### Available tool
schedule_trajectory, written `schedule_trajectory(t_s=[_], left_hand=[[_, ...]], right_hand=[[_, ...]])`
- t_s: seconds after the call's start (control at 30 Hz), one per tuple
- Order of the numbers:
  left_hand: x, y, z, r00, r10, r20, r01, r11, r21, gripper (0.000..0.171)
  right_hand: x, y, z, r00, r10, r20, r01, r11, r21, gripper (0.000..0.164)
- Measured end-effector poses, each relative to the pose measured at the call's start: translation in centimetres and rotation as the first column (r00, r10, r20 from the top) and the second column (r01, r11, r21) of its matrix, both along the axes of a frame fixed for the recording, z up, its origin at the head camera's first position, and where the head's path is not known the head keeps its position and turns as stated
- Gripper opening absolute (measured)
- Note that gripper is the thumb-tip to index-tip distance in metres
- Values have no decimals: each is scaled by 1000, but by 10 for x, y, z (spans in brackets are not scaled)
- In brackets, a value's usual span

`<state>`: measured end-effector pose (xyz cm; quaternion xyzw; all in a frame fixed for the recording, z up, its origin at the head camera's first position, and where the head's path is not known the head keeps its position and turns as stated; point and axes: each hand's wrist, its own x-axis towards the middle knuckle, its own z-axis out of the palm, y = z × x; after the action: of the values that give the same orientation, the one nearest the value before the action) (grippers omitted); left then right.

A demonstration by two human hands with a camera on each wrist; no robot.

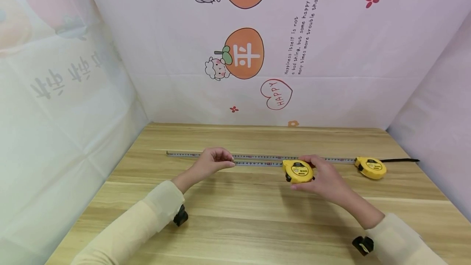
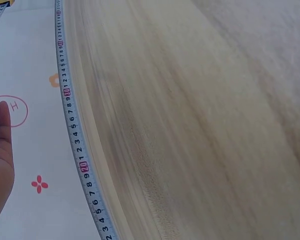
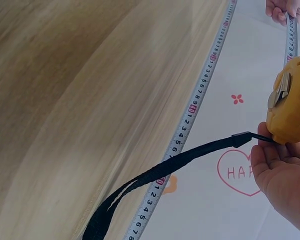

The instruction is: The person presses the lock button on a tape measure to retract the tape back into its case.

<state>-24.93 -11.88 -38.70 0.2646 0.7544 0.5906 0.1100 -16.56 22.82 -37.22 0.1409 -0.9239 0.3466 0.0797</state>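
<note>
In the head view my left hand (image 1: 209, 162) pinches the free end of a short stretch of tape blade (image 1: 257, 164) between thumb and fingers. My right hand (image 1: 326, 181) grips the yellow tape measure (image 1: 299, 171) that this blade comes out of. The right wrist view has the yellow case (image 3: 290, 107) between my right thumb and fingers, with a metal clip on its side and a black wrist strap (image 3: 180, 161) hanging from it. Only part of my left hand (image 2: 0, 142) shows at the edge of the left wrist view.
A second yellow tape measure (image 1: 371, 168) lies at the right on the wooden table (image 1: 235, 216), its long blade (image 1: 184, 154) stretched leftward behind my hands. Its black strap (image 1: 401, 160) points right. Behind the table hangs a printed white cloth (image 1: 176, 93).
</note>
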Motion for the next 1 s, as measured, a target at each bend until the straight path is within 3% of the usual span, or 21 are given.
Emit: schedule_trajectory(t_s=[0.2,0.33,0.5,0.73,1.0], left_hand=[[14,2,17,1000,-2,-3,2,1000,6,13],[18,3,21,1000,-2,-11,2,1000,15,13],[16,3,17,1000,-1,-10,1,1000,6,14],[-1,4,-8,1000,-2,-24,1,1000,-6,16],[-2,6,-6,1000,-5,-24,5,1000,6,15]], right_hand=[[-2,-1,0,1000,-4,-4,4,1000,10,82],[-2,-1,-1,1000,2,-9,-2,1000,13,82],[-1,-2,-3,1000,2,0,-2,1000,5,80],[0,-3,-4,1000,-2,-2,2,1000,-6,85],[0,-5,-2,1000,-3,-7,3,1000,-5,84]])
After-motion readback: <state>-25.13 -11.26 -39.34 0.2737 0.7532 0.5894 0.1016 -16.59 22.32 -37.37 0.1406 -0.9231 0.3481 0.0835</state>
